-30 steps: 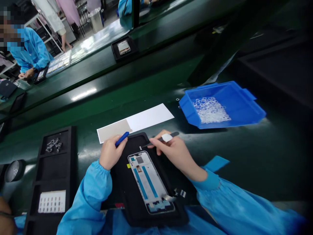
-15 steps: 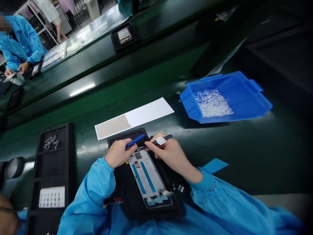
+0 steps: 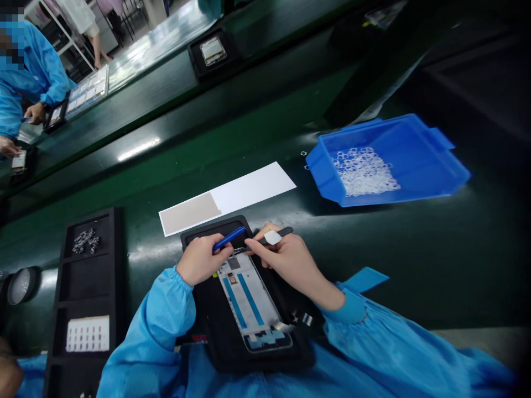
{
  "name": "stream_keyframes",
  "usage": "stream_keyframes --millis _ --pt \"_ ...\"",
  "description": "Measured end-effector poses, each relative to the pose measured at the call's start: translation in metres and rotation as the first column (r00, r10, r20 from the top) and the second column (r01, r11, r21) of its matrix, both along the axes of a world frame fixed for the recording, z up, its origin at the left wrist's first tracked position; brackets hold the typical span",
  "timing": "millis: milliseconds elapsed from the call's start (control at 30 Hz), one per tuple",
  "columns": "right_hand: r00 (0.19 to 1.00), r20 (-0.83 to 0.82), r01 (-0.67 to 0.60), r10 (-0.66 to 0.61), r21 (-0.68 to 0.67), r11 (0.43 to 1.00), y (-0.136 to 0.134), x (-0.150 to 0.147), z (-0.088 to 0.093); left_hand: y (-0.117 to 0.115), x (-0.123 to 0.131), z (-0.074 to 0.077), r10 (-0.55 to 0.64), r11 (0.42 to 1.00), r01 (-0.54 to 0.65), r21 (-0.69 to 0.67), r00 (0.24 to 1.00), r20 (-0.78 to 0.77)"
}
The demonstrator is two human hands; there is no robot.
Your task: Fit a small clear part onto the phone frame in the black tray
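Note:
My left hand (image 3: 199, 260) is closed around a blue pen-like tool (image 3: 230, 237), which slants up to the right. Dark tweezers (image 3: 285, 231) with a white piece on them are pinched in my right hand (image 3: 292, 264); their tips point left, toward the upper end of a phone frame (image 3: 258, 287). That frame lies face down in a black holder (image 3: 222, 345), with blue strips along its silver back. Both hands meet over its top end, and my fingers partly hide what the tools touch there.
On the right stands a blue bin (image 3: 418, 160) with many small white rings. Behind the holder lies a white card (image 3: 257, 185) with a beige part. A black compartment tray (image 3: 85, 279) with small metal parts is at the left. A co-worker (image 3: 41, 66) sits across the bench.
My hands and tools stay almost in place over the phone frame's top end. Across the bench, the co-worker's hands have moved apart, one now lower at the left edge. The view has shifted slightly.

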State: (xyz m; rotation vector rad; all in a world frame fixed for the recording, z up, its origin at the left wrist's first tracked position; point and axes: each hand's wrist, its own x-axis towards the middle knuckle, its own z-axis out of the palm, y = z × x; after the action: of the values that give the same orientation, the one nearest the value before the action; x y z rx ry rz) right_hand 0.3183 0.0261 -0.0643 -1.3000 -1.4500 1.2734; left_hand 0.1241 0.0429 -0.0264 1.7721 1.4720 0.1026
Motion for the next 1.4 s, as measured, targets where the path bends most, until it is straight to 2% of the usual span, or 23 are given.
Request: stream_keyframes --millis 233,333,500,600,667,900,1067,1267,1400 --pt "1.000 0.008 0.014 -0.014 0.049 0.999 0.000 -0.001 -0.002 0.000 0.004 0.004 -0.007 1.000 0.008 0.007 0.998 -0.067" --pt "1.000 0.025 0.005 -0.007 0.067 0.998 -0.002 0.000 -0.002 -0.001 0.008 0.007 -0.015 1.000 0.018 0.017 0.985 -0.172" --pt "0.997 0.077 0.000 -0.015 0.181 0.983 -0.005 0.002 -0.002 0.000 0.014 0.014 -0.088 0.995 0.100 0.017 0.935 -0.344" --pt "1.000 0.022 0.006 -0.009 0.162 0.987 -0.006 0.004 -0.003 0.001 0.016 0.017 -0.127 0.991 0.137 0.000 0.915 -0.382" --pt "1.000 0.018 0.006 -0.009 0.174 0.985 -0.007 0.004 -0.004 0.002 0.016 0.018 -0.133 0.990 0.140 -0.010 0.911 -0.390" --pt "0.982 0.189 -0.064 -0.001 0.340 0.938 -0.007 0.002 -0.002 0.002 0.014 0.017 -0.124 0.992 0.126 -0.018 0.926 -0.356" --pt "0.990 0.141 -0.056 0.007 0.347 0.936 -0.008 0.002 -0.003 0.002 0.012 0.015 -0.113 0.993 0.115 -0.012 0.934 -0.338" --pt "0.986 0.165 -0.039 -0.022 0.362 0.931 -0.009 -0.002 -0.006 0.003 0.013 0.010 -0.091 0.995 0.102 0.018 0.946 -0.312" --pt "0.997 0.076 -0.005 -0.022 0.338 0.941 -0.006 -0.004 -0.009 -0.006 0.010 0.008 -0.005 0.989 0.039 0.141 0.972 -0.236"
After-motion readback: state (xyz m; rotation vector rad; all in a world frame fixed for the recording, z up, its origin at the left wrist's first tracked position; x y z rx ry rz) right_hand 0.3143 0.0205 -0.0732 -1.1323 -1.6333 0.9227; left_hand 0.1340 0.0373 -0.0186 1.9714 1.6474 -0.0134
